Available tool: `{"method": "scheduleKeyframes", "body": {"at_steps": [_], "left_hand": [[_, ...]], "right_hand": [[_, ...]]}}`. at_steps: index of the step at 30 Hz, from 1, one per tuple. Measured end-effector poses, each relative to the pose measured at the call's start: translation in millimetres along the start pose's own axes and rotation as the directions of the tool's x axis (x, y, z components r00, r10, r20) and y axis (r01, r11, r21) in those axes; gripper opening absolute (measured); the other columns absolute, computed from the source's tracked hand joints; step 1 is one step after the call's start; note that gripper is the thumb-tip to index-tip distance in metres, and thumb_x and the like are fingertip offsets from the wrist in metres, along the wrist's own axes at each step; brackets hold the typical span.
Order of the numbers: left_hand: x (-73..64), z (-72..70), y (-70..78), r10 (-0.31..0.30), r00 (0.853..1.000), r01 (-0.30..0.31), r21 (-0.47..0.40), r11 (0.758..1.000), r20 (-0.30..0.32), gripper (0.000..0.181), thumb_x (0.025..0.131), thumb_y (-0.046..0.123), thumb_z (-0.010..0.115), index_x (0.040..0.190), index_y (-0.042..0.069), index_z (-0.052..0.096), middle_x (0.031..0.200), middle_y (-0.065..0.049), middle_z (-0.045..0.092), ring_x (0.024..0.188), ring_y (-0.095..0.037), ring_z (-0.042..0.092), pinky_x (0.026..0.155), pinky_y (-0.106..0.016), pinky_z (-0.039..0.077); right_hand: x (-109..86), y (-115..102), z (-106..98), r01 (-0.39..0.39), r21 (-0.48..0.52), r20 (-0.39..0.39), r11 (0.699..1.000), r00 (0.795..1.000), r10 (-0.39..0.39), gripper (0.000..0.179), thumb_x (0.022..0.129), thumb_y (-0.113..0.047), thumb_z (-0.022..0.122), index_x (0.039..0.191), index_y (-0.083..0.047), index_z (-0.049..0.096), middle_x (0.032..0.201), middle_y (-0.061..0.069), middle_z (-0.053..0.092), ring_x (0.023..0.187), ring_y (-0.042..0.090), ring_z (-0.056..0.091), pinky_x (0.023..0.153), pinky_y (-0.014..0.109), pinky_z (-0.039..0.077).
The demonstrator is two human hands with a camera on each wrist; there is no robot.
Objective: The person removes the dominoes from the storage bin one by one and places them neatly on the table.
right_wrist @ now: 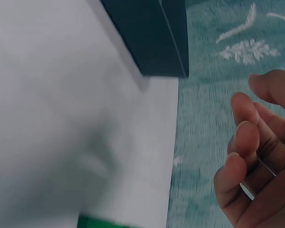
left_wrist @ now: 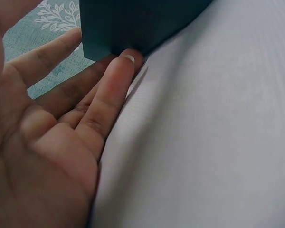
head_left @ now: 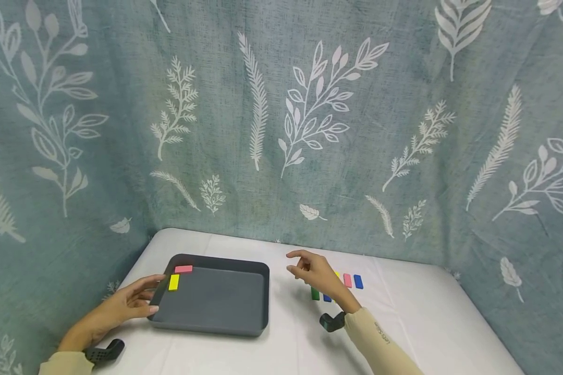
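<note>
A dark grey tray (head_left: 211, 304) sits on the white table, holding a pink block (head_left: 184, 269) and a yellow block (head_left: 174, 282) near its far left corner. My left hand (head_left: 122, 306) is at the tray's left side, thumb and fingers spread along the wall; the left wrist view has its fingertips right at the tray's outer wall. Between the tray and several loose blocks, my right hand (head_left: 316, 271) hovers over the table with loosely bent fingers, thumb apart from the index finger, holding nothing.
Beyond and beneath the right hand lie a green block (head_left: 315, 294), a pink block (head_left: 347, 280), a blue block (head_left: 358, 282) and others partly hidden by the forearm. A leaf-patterned curtain (head_left: 272, 198) hangs behind the white table (head_left: 431, 317).
</note>
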State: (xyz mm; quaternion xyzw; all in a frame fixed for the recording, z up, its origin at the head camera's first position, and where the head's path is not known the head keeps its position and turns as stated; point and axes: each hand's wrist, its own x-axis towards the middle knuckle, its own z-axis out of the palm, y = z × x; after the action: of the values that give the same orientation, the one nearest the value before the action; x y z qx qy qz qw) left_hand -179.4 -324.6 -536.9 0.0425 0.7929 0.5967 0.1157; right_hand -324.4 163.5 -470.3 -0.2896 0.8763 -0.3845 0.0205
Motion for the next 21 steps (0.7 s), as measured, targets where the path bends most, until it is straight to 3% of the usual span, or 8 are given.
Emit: {"method": "scheduleKeyframes", "body": {"at_steps": [5,12,21], "left_hand": [[-0.2,0.3,-1.0,0.006,1.0,-0.006,0.027,1.0,-0.014,0.078,0.097,0.026,0.073,0.161,0.016,0.031,0.155,-0.02,0.038,0.131,-0.036,0.043,0.097,-0.046,0.045],[1.3,0.5,-0.5,0.007,1.0,-0.006,0.029,1.0,-0.028,0.079,0.095,0.026,0.076,0.161,0.017,0.032,0.156,-0.021,0.037,0.134,-0.04,0.041,0.099,-0.05,0.045],[1.8,0.1,-1.2,-0.014,0.999,0.015,0.022,1.0,-0.043,0.081,0.093,0.028,0.078,0.16,0.017,0.033,0.155,-0.019,0.039,0.132,-0.037,0.043,0.099,-0.05,0.045]], "right_hand": [[14.9,-14,15,0.057,0.005,0.033,0.998,0.998,-0.057,0.033,0.099,-0.032,0.072,0.13,-0.023,0.067,0.075,-0.003,0.067,0.055,0.014,0.056,0.054,0.03,0.049],[35.0,-38,33,0.101,0.04,0.073,0.994,0.992,-0.104,0.032,0.1,-0.029,0.07,0.131,-0.022,0.066,0.081,0.012,0.07,0.055,0.013,0.054,0.054,0.028,0.047],[59.3,-65,61,0.195,-0.021,0.112,0.981,0.975,-0.192,0.031,0.101,-0.027,0.069,0.131,-0.019,0.067,0.074,-0.006,0.067,0.055,0.009,0.052,0.055,0.025,0.045]]}}
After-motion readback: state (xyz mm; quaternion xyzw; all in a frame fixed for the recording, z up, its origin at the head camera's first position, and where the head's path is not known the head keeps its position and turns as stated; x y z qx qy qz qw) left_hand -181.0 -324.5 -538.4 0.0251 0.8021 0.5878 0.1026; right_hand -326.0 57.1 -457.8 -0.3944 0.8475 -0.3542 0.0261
